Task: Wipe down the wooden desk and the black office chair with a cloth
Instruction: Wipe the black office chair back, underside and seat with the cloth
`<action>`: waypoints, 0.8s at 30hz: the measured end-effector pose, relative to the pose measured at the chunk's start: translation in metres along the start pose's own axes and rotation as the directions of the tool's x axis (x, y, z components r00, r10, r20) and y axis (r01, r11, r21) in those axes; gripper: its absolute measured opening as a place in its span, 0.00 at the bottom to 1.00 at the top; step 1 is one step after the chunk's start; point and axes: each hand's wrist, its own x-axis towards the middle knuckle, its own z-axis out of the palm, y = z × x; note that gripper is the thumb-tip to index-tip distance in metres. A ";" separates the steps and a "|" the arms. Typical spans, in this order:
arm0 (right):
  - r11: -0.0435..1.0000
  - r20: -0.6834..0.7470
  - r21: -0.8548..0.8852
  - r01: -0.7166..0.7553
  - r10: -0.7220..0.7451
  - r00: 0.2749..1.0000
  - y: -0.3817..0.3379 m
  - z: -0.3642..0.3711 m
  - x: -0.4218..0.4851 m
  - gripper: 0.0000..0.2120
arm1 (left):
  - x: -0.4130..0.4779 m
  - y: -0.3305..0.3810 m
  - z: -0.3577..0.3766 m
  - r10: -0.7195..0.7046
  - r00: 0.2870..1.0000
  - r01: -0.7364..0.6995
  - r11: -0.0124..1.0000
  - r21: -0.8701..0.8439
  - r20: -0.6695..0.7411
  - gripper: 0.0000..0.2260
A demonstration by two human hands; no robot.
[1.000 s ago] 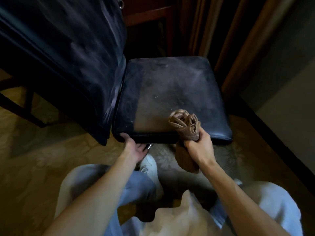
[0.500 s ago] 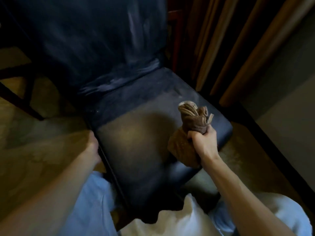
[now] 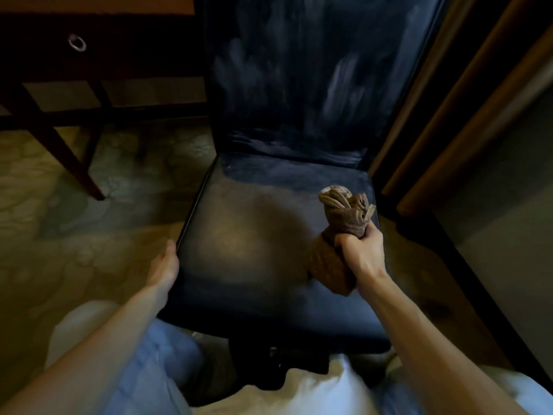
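The black office chair (image 3: 257, 235) faces me, its dusty seat in the middle and its smeared backrest rising at the top. My right hand (image 3: 360, 250) grips a bunched brown cloth (image 3: 344, 220) just above the seat's right side; the cloth's tail hangs below my fist. My left hand (image 3: 166, 265) holds the seat's left edge, thumb on top and fingers hidden underneath. The wooden desk (image 3: 59, 55) stands at the upper left, showing a dark drawer front with a ring pull.
A desk leg (image 3: 74, 157) slants down to the patterned carpet (image 3: 74, 235) left of the chair. Brown curtains (image 3: 449, 100) hang close behind the chair on the right, beside a wall with a dark baseboard (image 3: 493, 295). My knees are at the bottom.
The chair has swung round: its backrest moved from the left to straight ahead. My left hand shifted from the seat's front edge to its left edge. My right hand kept gripping the cloth.
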 end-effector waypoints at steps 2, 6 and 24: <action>1.000 -0.014 -0.001 -0.012 0.012 1.000 0.001 -0.005 -0.004 0.22 | -0.006 0.003 -0.001 0.058 0.996 -0.057 0.998 0.025 -0.063 0.33; 1.000 -0.056 -0.002 -0.010 0.010 0.998 -0.006 -0.017 -0.017 0.23 | -0.034 0.008 -0.002 0.186 0.970 -0.160 0.972 0.170 -0.154 0.27; 0.991 0.054 -0.135 0.015 -0.007 0.998 -0.027 0.038 -0.031 0.25 | -0.044 0.005 -0.032 0.172 0.984 -0.177 0.972 0.153 0.046 0.31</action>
